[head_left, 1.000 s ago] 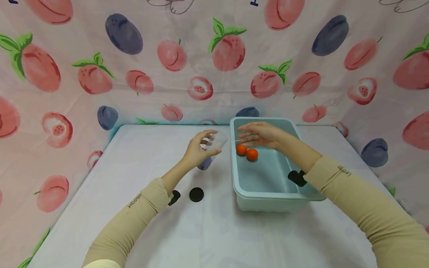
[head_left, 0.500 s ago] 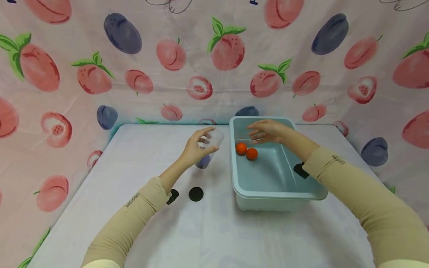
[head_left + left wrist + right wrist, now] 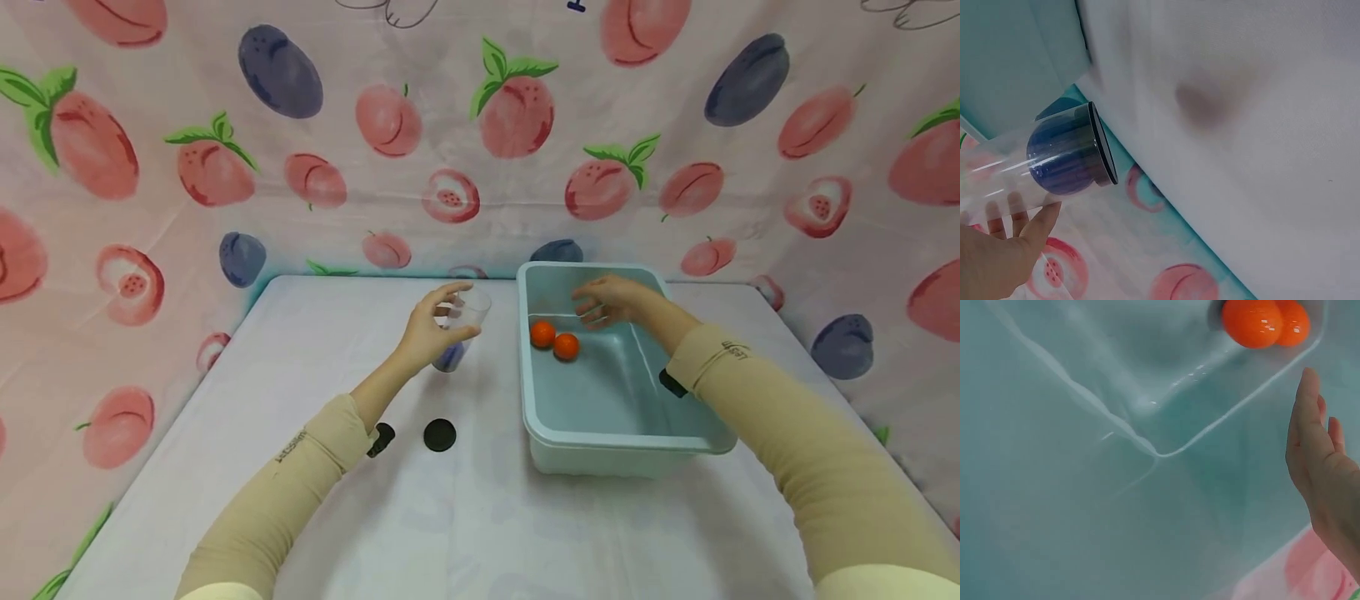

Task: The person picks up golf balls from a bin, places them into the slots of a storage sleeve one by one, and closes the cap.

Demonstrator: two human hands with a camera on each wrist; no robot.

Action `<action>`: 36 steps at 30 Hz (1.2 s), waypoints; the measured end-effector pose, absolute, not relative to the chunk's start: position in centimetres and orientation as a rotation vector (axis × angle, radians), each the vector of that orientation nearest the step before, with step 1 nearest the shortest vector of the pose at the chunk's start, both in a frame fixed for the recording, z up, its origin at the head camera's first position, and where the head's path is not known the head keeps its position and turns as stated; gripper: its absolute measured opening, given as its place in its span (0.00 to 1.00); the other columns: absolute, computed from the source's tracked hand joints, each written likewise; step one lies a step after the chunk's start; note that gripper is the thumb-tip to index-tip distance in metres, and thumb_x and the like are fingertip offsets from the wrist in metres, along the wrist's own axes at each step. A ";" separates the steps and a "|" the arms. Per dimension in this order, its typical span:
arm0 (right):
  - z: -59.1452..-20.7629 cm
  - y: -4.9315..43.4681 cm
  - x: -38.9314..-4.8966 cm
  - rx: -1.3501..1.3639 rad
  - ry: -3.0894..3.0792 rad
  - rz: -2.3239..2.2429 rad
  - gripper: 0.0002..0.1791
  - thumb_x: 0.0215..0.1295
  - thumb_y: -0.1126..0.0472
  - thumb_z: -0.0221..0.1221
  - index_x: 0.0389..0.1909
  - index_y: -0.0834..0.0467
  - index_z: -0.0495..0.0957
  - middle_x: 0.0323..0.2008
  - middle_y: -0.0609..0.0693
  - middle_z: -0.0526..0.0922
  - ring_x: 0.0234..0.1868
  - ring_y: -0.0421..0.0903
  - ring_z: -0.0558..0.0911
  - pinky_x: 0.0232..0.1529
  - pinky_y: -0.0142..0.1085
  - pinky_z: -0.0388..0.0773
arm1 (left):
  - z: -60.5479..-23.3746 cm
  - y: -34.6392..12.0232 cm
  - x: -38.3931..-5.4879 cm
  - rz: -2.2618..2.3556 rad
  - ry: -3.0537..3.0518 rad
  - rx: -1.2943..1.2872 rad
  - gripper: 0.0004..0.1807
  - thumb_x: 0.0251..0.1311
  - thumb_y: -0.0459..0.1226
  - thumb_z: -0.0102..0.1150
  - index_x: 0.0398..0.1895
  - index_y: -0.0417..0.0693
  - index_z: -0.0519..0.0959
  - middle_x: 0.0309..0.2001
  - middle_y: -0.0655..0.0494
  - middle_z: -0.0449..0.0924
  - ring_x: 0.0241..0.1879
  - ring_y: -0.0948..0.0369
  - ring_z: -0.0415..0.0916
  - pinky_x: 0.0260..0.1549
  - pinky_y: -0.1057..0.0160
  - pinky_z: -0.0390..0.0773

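Observation:
My left hand [image 3: 426, 335] grips a clear plastic jar [image 3: 472, 307], which leans above the table left of the bin. A dark blue ball [image 3: 1060, 156] sits inside the jar, down at its black-edged end [image 3: 1103, 144]. Over the far part of a pale blue-green bin [image 3: 600, 457], my right hand [image 3: 611, 302] has its fingers extended and holds nothing. Two orange balls, a left one [image 3: 543, 334] and a right one [image 3: 567, 347], lie on the bin floor, left of the right hand and below it.
A round black lid [image 3: 439, 435] lies flat on the white-covered table [image 3: 480, 533], nearer than the jar. A fruit-printed cloth [image 3: 450, 125] hangs behind and along both sides. The bin's raised rim [image 3: 529, 392] stands between the two hands.
My left hand has drifted slightly left with the jar. The right hand has moved to the right over the bin, away from the orange balls, which have stayed put.

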State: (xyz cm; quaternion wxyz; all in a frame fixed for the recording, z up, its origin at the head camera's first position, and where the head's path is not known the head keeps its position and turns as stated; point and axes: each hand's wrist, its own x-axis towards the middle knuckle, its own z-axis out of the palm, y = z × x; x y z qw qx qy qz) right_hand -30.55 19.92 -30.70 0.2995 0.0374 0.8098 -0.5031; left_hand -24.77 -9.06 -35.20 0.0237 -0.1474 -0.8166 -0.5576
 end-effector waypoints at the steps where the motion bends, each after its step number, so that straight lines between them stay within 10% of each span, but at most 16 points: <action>1: -30.9 20.0 -30.6 0.108 2.152 -1.329 0.28 0.75 0.57 0.38 0.70 0.68 0.52 0.58 0.66 0.67 0.45 0.49 0.76 0.64 0.49 0.67 | -35.2 -9.1 -24.8 -1.729 -2.525 -0.448 0.34 0.50 0.32 0.69 0.63 0.54 0.70 0.57 0.43 0.69 0.54 0.46 0.69 0.50 0.49 0.75; 10: -32.5 20.2 -31.3 0.184 2.154 -1.317 0.29 0.73 0.59 0.43 0.69 0.69 0.51 0.51 0.63 0.70 0.46 0.52 0.76 0.60 0.48 0.72 | -35.3 -9.3 -25.0 -1.768 -2.502 -0.431 0.34 0.49 0.33 0.70 0.62 0.53 0.71 0.57 0.45 0.70 0.55 0.47 0.69 0.52 0.47 0.74; 18: -34.1 20.0 -31.5 0.271 2.143 -1.291 0.28 0.72 0.61 0.45 0.67 0.70 0.54 0.64 0.71 0.60 0.63 0.63 0.67 0.64 0.51 0.67 | -35.2 -9.3 -25.0 -1.826 -2.485 -0.429 0.36 0.49 0.31 0.70 0.64 0.49 0.69 0.58 0.43 0.70 0.58 0.45 0.68 0.56 0.44 0.71; 36: -36.3 20.3 -31.2 0.332 2.157 -1.279 0.29 0.69 0.63 0.48 0.67 0.71 0.55 0.61 0.70 0.63 0.60 0.62 0.68 0.61 0.49 0.71 | -35.5 -9.1 -25.0 -1.814 -2.480 -0.498 0.35 0.48 0.30 0.70 0.63 0.50 0.71 0.57 0.42 0.73 0.55 0.44 0.71 0.54 0.45 0.74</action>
